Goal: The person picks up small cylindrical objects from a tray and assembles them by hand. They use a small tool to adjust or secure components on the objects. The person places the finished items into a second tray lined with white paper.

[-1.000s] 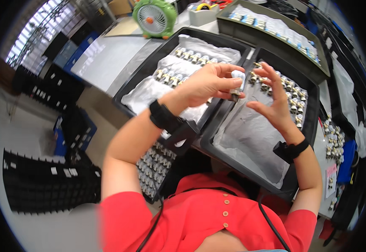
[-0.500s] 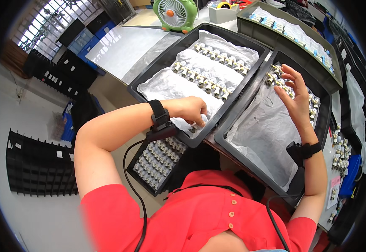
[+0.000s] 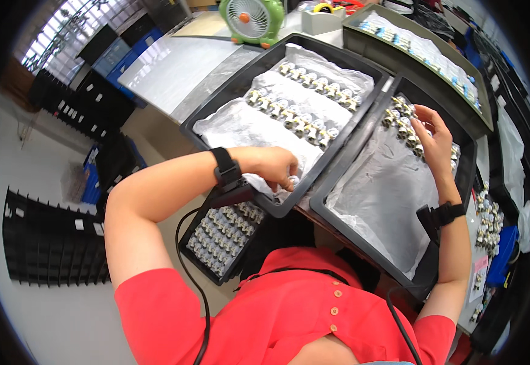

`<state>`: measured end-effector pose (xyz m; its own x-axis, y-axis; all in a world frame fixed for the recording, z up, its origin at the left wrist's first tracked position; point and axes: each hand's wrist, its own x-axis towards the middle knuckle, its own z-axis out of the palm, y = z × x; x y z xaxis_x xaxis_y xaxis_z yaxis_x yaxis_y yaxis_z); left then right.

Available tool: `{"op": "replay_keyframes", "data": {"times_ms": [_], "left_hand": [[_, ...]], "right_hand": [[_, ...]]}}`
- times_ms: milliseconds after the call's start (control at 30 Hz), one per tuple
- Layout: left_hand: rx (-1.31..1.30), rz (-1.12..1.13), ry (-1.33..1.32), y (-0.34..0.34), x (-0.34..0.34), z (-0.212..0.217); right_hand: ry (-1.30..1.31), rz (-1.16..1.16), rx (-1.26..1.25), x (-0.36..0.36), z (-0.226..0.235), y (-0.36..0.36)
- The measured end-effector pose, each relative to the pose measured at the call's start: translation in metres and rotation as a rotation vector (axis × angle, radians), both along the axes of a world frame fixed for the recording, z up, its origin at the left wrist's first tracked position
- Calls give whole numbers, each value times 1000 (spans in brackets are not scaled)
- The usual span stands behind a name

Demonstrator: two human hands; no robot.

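While our left hand (image 3: 274, 167) curls down at the near edge of the left black tray (image 3: 216, 112), its fingers close on one small silver-capped part (image 3: 291, 180), pinched at the tip so it can be set on the white liner sheet (image 3: 234, 128). Our right hand (image 3: 435, 143) sits at about 2 o'clock from it in the right black tray (image 3: 465, 158), fingers half bent over a cluster of the same parts (image 3: 401, 121); we cannot tell if it grips one. Rows of parts (image 3: 304, 103) lie across the left tray's far half, near half mostly bare. Both trays tilt toward us, probably for reach. At 7 o'clock, under the left forearm, a lower tray of parts (image 3: 222, 234). At 12 o'clock a green desk fan (image 3: 252, 21) on the bench (image 3: 167, 67). At 1 o'clock a grey-green tray (image 3: 423, 48) with more parts. A black cable (image 3: 195, 267) hangs near our left elbow; the tray wall between hands blocks a straight pass.
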<state>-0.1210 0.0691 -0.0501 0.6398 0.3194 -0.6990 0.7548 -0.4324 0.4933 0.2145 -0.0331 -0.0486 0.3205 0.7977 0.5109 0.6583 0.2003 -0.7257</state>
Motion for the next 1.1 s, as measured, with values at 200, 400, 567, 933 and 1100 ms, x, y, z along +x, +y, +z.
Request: {"op": "replay_keyframes", "data": {"times_ms": [200, 400, 567, 933, 1100], "left_hand": [[-236, 165, -20, 0, -4, 5], [-179, 123, 59, -3, -3, 18], [569, -250, -304, 13, 21, 71], [-651, 29, -849, -68, 122, 37], [-523, 488, -1024, -44, 121, 17]], "right_hand": [[-100, -185, -39, 25, -17, 6], [-292, -228, -200, 47, -37, 5], [-519, -207, -346, 48, -77, 0], [-552, -238, -435, 44, -73, 4], [-304, -123, 4, 12, -15, 4]]}}
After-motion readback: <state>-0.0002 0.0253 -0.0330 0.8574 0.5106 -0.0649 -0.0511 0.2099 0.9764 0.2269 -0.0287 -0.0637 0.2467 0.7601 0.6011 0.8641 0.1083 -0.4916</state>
